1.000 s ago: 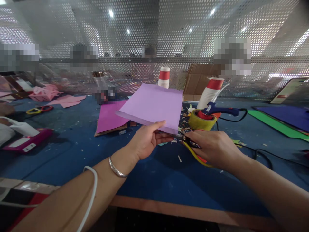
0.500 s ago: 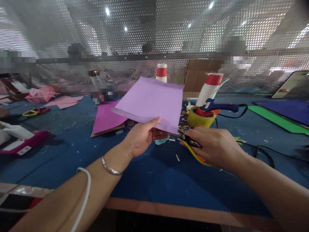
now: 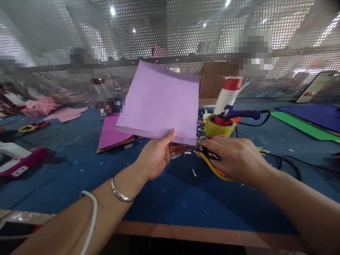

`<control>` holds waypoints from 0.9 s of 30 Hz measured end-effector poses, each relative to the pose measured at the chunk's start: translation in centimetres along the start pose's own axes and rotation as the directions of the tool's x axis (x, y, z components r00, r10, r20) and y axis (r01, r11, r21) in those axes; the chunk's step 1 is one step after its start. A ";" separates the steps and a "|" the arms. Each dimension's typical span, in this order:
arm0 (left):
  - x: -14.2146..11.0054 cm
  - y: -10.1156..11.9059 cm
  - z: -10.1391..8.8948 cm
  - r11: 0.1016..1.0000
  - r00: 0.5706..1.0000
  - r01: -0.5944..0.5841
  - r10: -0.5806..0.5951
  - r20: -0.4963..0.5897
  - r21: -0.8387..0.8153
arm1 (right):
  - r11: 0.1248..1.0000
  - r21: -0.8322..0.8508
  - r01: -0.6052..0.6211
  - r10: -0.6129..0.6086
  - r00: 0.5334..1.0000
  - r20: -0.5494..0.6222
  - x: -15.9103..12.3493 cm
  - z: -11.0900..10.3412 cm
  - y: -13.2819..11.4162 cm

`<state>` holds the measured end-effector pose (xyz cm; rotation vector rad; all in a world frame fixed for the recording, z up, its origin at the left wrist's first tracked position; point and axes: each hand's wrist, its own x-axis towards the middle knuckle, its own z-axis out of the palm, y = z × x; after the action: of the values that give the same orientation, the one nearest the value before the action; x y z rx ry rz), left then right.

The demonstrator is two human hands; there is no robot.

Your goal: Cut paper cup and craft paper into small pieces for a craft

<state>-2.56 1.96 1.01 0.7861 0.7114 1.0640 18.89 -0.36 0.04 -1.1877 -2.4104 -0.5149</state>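
My left hand [image 3: 158, 156] pinches the lower edge of a sheet of light purple paper [image 3: 162, 101], thumb on top and fingers beneath. The sheet is raised above the table, tilted toward me, with a narrow fold along its near edge. In my right hand [image 3: 235, 156] is a pair of scissors [image 3: 214, 163] with yellow and orange handles. Their blades reach left to the sheet's lower right corner, partly hidden under the paper. Whether the blades are closed I cannot tell.
Behind my right hand are a roll of yellow tape [image 3: 218, 126], a blue glue gun [image 3: 241, 114] and stacked paper cups [image 3: 227, 95]. Magenta paper [image 3: 113, 132] lies left on the blue table [image 3: 170, 198]. Other scissors [image 3: 34, 126], a purple power strip [image 3: 25, 162] and green sheets [image 3: 300, 125] lie farther out.
The purple sheet has tipped up to face me more and covers most of the far cup stack. Both hands keep their grips, and the view has shifted slightly.
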 end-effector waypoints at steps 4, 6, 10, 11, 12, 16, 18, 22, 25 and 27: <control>-0.1 -0.1 0.2 1.000 1.000 0.012 -0.012 -0.014 0.011 | 1.000 0.005 0.010 -0.010 1.000 -0.015 0.1 0.0 0.0; -0.2 -0.2 0.2 1.000 1.000 0.007 -0.007 -0.014 0.001 | 1.000 -0.004 0.020 -0.020 0.999 -0.024 0.0 0.1 0.1; -0.2 -0.4 0.1 0.999 1.000 -0.008 0.008 -0.004 -0.032 | 0.999 -0.031 0.028 -0.029 0.999 -0.042 -0.3 0.2 0.2; -0.1 -0.5 0.1 0.999 1.000 -0.012 0.012 -0.002 -0.037 | 0.999 -0.036 0.028 -0.030 0.998 -0.047 -0.3 0.2 0.2; -0.1 -0.5 0.1 0.999 1.000 -0.015 0.015 -0.003 -0.040 | 0.999 -0.043 0.029 -0.032 0.998 -0.050 -0.3 0.2 0.2; -0.2 -0.5 0.2 0.999 0.999 -0.021 0.019 -0.037 -0.048 | 0.997 -0.072 0.033 -0.037 0.998 -0.056 -0.3 0.1 0.1; -0.2 -0.5 0.4 0.999 0.999 -0.018 0.016 -0.039 -0.046 | 0.996 -0.077 0.033 -0.038 0.998 -0.056 -0.2 0.0 0.0; -0.3 -0.6 0.5 0.999 1.000 0.001 -0.002 -0.017 -0.047 | 0.995 -0.076 0.068 -0.073 0.996 -0.055 -0.1 0.0 -0.1; -0.3 -0.6 0.6 0.999 1.000 0.005 -0.006 -0.020 -0.053 | 0.994 -0.078 0.080 -0.085 0.994 -0.066 0.0 0.1 -0.1; -0.4 -0.6 0.6 0.999 1.000 0.005 -0.006 -0.019 -0.052 | 0.993 -0.074 0.087 -0.092 0.992 -0.081 -0.1 0.1 -0.1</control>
<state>-1.89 1.31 0.91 0.7298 0.6989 1.0819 18.87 -0.39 -0.07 -1.0677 -2.3997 -0.6694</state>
